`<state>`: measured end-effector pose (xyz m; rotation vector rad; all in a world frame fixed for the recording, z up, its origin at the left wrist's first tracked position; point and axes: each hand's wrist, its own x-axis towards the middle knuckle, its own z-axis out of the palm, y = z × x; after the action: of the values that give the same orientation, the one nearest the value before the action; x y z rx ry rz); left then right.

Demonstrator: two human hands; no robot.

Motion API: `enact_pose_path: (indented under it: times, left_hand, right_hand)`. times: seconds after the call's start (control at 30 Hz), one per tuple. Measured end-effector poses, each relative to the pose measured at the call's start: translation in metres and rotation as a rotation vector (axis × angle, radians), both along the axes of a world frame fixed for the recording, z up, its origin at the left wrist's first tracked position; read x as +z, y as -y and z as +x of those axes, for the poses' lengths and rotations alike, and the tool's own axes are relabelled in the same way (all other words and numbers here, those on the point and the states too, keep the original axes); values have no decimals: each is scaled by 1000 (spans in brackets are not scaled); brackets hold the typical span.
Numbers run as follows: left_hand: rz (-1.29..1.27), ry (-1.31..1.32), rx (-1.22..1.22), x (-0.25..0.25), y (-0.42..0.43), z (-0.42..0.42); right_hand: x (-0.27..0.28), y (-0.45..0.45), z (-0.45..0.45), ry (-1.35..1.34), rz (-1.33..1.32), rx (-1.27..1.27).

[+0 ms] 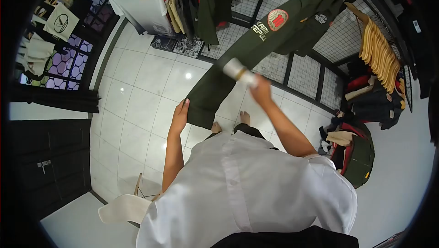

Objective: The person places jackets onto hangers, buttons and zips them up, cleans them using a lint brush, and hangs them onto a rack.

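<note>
1. We count two hands: a left hand (pixel 181 113) and a right hand (pixel 261 90).
2. We see one dark green jacket (pixel 256 49).
3. We see one blurred white handheld tool (pixel 239 72).
4. We count two bare feet (pixel 245 118).
5. We find one white chair (pixel 123 209), near left.
6. We find one black door (pixel 59 147), left.
7. We cannot count the bunched wooden hangers (pixel 379 51), far right.

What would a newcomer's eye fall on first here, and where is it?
Probably the dark green garment stretched across the middle to the left hand, bearing a round red patch. Next, the blurred white tool in the right hand, then the fan of wooden hangers at upper right.
</note>
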<state>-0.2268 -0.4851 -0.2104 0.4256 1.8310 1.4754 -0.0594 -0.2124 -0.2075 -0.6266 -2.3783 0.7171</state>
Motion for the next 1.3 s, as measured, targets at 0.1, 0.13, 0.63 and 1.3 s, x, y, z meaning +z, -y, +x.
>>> enact_pose_path:
  times: [0.1,0.13,0.63,1.3]
  left_hand:
    - [-15,-62,-30,4,2,-1]
    - [-26,-90,-45,5,4,-1]
    - [-94,-173,-104,0,11,-4]
    - [-215,-367,-167,-15,-2,-20]
  right_hand:
    - [17,-36,-13,-145,-174,-387]
    - [11,-36,-18,-83,-233,-411]
    - [33,-46,10,-164,15,-471]
    - [24,-98,29,-256,248,-484]
